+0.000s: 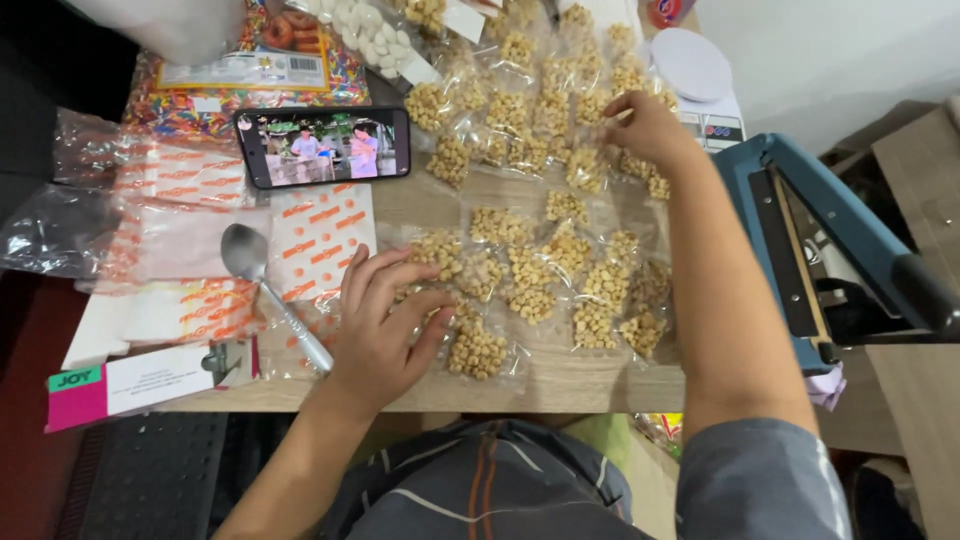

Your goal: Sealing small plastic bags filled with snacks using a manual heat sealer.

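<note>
Many small clear bags of tan puffed snack pieces (530, 270) lie spread over a wooden table (560, 385). My left hand (385, 325) rests palm down near the front edge, its fingers spread over one of the snack bags (475, 345). My right hand (645, 125) reaches to the far side, its fingers curled on a bag (600, 160) in the back cluster. Whether that bag is lifted I cannot tell.
A metal spoon (265, 285) lies left of my left hand on orange-printed empty bags (320, 235). A phone (322, 145) playing video lies behind them. A blue heat sealer (830, 250) stands at the right, a white scale (695, 70) at the back, a pink box (130, 385) front left.
</note>
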